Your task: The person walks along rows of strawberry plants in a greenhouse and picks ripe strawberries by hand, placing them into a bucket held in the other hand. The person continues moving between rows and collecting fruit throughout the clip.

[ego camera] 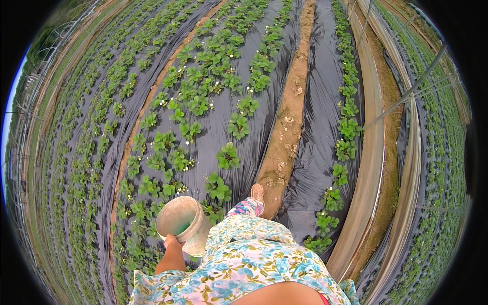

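My left hand [172, 241] grips the near rim of a white plastic bucket [196, 233] and carries it tilted at my left side, above the strawberry plants. Inside the bucket there is a greenish patch at the bottom; I see no distinct objects in it. My right hand is out of view. Before me a bare dirt furrow [286, 133] runs away between beds, and one foot in a shoe [257, 191] is set down in it. A strawberry plant [218, 187] with broad green leaves grows close to the left of that foot.
Black plastic mulch [255, 114] covers the beds on both sides. Flowering strawberry rows [198, 91] stand to the left, and a single row [349, 129] to the right. Beyond it lie a long gathered sheet [366, 152] and a slanting metal pole [410, 89].
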The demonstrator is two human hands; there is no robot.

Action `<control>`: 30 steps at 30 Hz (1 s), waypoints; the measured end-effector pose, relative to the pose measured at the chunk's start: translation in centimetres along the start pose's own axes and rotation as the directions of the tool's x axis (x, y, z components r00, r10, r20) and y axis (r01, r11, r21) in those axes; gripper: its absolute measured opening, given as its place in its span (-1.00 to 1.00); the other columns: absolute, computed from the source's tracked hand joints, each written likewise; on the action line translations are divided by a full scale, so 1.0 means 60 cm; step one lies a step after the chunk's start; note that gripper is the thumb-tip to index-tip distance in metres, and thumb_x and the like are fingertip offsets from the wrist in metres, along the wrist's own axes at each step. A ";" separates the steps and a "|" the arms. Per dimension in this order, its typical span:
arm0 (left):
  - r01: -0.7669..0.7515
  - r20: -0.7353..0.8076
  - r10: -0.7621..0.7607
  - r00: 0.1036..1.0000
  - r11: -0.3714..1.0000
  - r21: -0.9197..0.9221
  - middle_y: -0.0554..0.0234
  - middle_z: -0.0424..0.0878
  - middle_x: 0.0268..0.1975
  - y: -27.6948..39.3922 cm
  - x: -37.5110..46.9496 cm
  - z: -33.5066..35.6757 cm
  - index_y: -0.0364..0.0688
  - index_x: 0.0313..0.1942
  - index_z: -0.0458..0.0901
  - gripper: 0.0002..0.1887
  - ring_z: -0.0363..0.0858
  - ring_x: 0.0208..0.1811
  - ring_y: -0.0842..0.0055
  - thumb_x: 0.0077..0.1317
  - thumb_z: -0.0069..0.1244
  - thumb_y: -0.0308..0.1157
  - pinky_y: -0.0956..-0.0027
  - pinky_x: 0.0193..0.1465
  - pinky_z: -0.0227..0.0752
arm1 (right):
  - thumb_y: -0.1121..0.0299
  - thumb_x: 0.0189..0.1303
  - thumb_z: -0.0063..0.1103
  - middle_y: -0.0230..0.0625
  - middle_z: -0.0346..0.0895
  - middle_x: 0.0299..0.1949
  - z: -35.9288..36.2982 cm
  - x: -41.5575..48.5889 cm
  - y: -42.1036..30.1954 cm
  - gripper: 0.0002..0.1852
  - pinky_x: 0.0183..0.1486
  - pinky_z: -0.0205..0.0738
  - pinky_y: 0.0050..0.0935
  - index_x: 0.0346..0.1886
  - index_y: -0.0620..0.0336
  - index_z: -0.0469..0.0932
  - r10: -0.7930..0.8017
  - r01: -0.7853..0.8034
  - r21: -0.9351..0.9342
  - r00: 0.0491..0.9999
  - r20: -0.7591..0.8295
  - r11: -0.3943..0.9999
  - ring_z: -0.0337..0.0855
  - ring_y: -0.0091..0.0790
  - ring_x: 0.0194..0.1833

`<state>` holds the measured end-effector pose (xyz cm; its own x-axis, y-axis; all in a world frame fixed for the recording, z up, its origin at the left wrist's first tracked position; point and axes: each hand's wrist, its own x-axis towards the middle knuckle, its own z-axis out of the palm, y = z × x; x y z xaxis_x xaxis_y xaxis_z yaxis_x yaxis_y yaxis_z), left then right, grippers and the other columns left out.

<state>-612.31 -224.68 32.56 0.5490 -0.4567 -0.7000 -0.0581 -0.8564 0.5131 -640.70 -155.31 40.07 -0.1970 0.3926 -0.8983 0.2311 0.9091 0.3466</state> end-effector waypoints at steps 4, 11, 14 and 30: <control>-0.019 0.091 0.011 0.996 0.996 0.087 -0.27 0.51 0.08 0.086 -0.029 0.105 -0.41 0.09 0.44 -0.58 0.64 -0.08 -0.11 0.29 -0.22 -0.36 -0.13 -0.23 0.67 | 0.18 0.13 0.33 -0.11 0.45 0.26 -0.094 0.052 -0.120 -0.39 0.27 0.35 -0.18 0.27 0.11 0.47 -0.236 0.234 0.040 0.968 0.079 0.971 0.42 -0.05 0.29; -0.015 0.251 0.033 0.967 0.997 -0.073 -0.20 0.51 0.07 0.180 -0.100 0.260 -0.47 0.09 0.39 -0.59 0.60 0.00 0.01 0.33 -0.20 -0.36 -0.05 -0.06 0.63 | 0.29 0.18 0.32 -0.12 0.56 0.12 -0.213 0.165 -0.283 -0.52 0.01 0.58 -0.25 0.16 0.23 0.53 -0.334 0.285 0.365 0.939 0.078 0.887 0.61 -0.23 0.06; -0.009 0.242 0.038 0.970 0.993 -0.121 -0.21 0.41 0.17 0.194 -0.141 0.325 -0.46 0.14 0.33 -0.57 0.52 0.11 0.00 0.34 -0.18 -0.37 -0.12 0.08 0.54 | 0.31 0.18 0.32 -0.16 0.65 -0.12 -0.279 0.215 -0.347 -0.61 -0.14 0.62 -0.32 0.04 0.31 0.58 -0.419 0.313 0.521 0.903 0.097 0.794 0.68 -0.28 -0.15; 0.076 -0.135 -0.142 0.981 0.910 -0.409 -0.16 0.44 0.19 0.210 -0.363 0.623 -0.36 0.14 0.40 -0.55 0.51 0.14 -0.04 0.27 -0.17 -0.35 -0.11 0.02 0.60 | 0.46 0.36 0.03 -0.06 0.61 -0.03 -0.975 0.232 -0.794 -0.67 -0.17 0.58 -0.19 0.15 0.36 0.47 -0.554 0.534 0.262 0.832 0.004 0.804 0.65 -0.15 -0.11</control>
<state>-656.18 -234.55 35.71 0.6591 -0.2933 -0.6925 0.3296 -0.7150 0.6165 -710.17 -184.99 26.85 -0.2883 -0.1779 -0.9409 0.3300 0.9039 -0.2720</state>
